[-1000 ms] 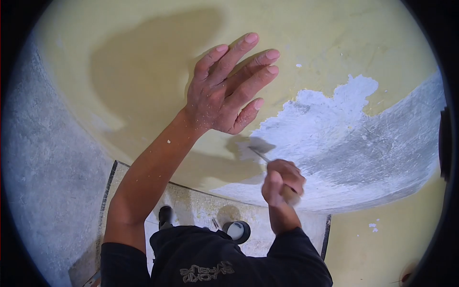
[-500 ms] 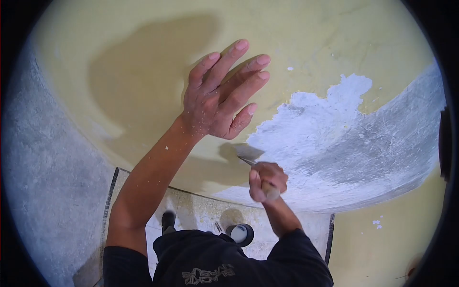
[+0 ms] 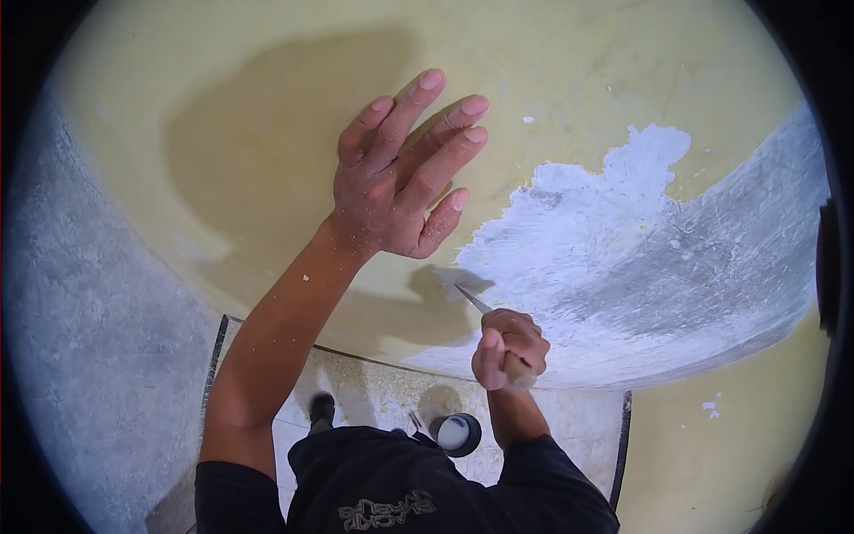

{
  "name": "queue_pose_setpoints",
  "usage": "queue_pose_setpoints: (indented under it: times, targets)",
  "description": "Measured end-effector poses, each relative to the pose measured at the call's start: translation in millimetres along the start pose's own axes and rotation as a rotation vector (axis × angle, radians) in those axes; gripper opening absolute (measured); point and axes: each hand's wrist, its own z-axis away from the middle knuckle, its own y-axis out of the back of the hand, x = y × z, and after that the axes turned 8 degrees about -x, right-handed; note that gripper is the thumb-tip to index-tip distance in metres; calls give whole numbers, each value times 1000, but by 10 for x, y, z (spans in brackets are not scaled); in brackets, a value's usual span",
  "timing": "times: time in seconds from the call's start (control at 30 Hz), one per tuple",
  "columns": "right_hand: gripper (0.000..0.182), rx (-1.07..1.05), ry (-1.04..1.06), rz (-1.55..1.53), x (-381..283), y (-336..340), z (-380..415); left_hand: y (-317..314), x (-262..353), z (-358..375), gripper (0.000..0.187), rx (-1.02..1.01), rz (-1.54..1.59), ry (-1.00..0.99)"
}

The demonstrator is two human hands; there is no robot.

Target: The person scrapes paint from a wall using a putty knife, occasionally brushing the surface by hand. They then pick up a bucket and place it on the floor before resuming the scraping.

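My left hand rests on the yellow painted wall, fingers spread and flecked with pale dust. Below and to its right, my right hand is closed round the light handle of a scraper. The narrow-looking metal blade points up and left, its tip right at the left edge of a bare whitish-grey patch. Around that ragged edge yellow paint still covers the surface. A dark shadow of the hand and tool falls just beside the blade tip.
A dark bucket with whitish contents stands on the floor close to my body. A dark shoe shows left of it. Grey wall borders the yellow on the left. Small white flakes lie at lower right.
My right hand and the scraper have shifted slightly down and to the right, and the blade shows more side-on. My left hand keeps its pose, with the view shifted a little.
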Motion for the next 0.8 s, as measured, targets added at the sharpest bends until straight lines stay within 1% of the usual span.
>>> queue_pose_setpoints:
  times: [0.07,0.1,0.13,0.2,0.33,0.4,0.43,0.47,0.53,0.57,0.63,0.67,0.73,0.77,0.8]
  targets:
    - [18,19,-98,43,109,-57,162,-3,17,2,41,12,2,8]
    - [16,1,-94,26,144,-162,165,-1,4,-25,41,20,-2,-8]
    - [21,0,13,79,154,-186,160,2,6,-18,41,16,-12,-8]
    - [21,88,-34,6,59,-133,117,-3,21,10,41,-5,-15,4]
    - [20,79,-49,-3,113,-93,190,3,24,17,40,1,-1,-3]
    - [18,-28,-107,20,290,-136,402,4,15,-9,40,13,-8,-5]
    - [18,1,-67,78,197,-101,253,12,16,-13,40,5,-6,0]
    - [19,142,-44,-14,89,-97,117,15,22,-1,39,-8,-1,8]
    - [19,153,-24,-180,51,6,75,21,55,14,39,-18,7,29]
    - [19,162,-25,-177,59,12,125,18,52,-13,38,-11,10,31]
    - [21,-39,51,-19,120,5,155,3,18,-25,39,3,6,15]
    - [21,-38,49,-16,127,48,183,2,35,2,39,3,11,20]
    - [15,-36,22,153,63,123,98,0,49,17,39,-3,18,20]
    - [15,-4,16,-32,4,161,85,-6,28,8,39,-1,15,19]
    - [15,-5,5,-34,33,152,103,5,35,17,39,-10,19,25]
